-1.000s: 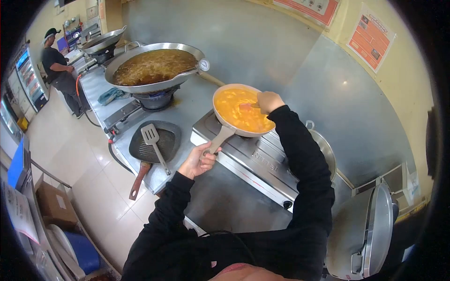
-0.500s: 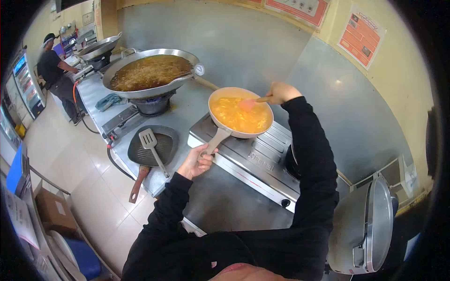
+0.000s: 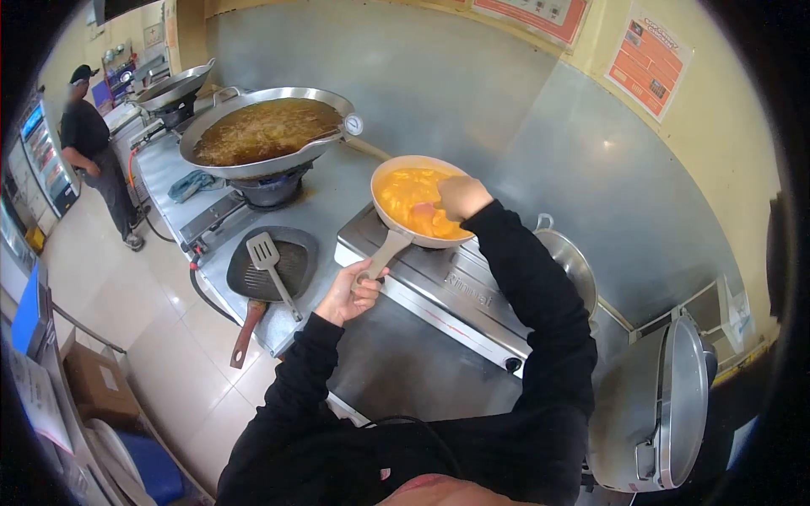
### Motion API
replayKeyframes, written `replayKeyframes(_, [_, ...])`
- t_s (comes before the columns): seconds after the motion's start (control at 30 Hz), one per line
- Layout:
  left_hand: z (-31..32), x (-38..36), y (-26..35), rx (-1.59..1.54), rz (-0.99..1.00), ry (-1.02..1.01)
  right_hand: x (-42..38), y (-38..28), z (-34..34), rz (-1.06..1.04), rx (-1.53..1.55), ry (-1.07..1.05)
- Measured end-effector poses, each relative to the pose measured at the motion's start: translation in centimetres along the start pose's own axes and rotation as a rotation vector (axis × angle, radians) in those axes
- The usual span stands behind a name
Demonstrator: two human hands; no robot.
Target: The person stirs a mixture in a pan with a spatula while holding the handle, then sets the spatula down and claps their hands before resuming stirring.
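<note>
My left hand (image 3: 353, 293) is closed around the beige handle of a frying pan (image 3: 393, 253), which sits on the left burner of a silver gas stove (image 3: 460, 291). Orange-yellow egg mixture (image 3: 407, 191), with pale curds in it, covers the pan's bottom. Over the pan's right side, my right hand (image 3: 462, 199) grips a spatula (image 3: 424, 209). Its pinkish head dips into the egg, while its handle is mostly hidden behind my fingers.
A large wok of bubbling brown oil (image 3: 266, 131) with a dial thermometer (image 3: 353, 124) stands behind left. Nearer lie a grill pan (image 3: 283, 278) and slotted turner (image 3: 264, 251). A metal pot (image 3: 569, 263) is at right, a big steel pot (image 3: 629, 422) nearer. A person (image 3: 89, 139) stands far left.
My right hand has moved left and nearer, drawing the spatula through the egg. My left hand stays on the handle. The person at far left has turned and straightened up.
</note>
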State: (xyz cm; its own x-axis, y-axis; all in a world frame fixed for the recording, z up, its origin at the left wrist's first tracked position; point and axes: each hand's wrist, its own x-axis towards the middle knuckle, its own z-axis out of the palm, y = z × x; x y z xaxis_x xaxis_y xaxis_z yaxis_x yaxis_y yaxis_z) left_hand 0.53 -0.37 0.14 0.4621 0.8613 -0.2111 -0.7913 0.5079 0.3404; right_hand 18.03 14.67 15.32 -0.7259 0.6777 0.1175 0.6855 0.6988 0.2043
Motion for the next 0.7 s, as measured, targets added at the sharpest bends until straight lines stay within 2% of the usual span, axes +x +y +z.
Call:
replayKeyframes(0.17, [-0.1, 0.0, 0.0, 0.006, 0.017, 0.008, 5.2, 1.2, 2.7, 0.113, -0.058, 0.003])
replayKeyframes(0.27, [0.1, -0.1, -0.1, 0.012, 0.028, 0.035, 6.7, 2.4, 3.5, 0.209, 0.058, 0.073])
replayKeyframes(0.4, [0.2, -0.2, -0.1, 0.038, 0.035, 0.047, 6.0, 6.0, 1.0, 0.193, -0.001, -0.007])
replayKeyframes(0.47, [-0.1, 0.0, 0.1, 0.045, 0.037, 0.025, 4.5, 7.8, -1.0, 0.159, 0.05, -0.066])
replayKeyframes(0.6, [-0.4, 0.1, 0.0, 0.018, 0.025, 0.004, -2.4, 6.0, -7.2, 0.164, 0.172, -0.079])
replayKeyframes(0.7, [-0.2, 0.0, 0.0, 0.004, 0.027, 0.001, -6.0, 4.5, -8.2, 0.084, 0.066, -0.168])
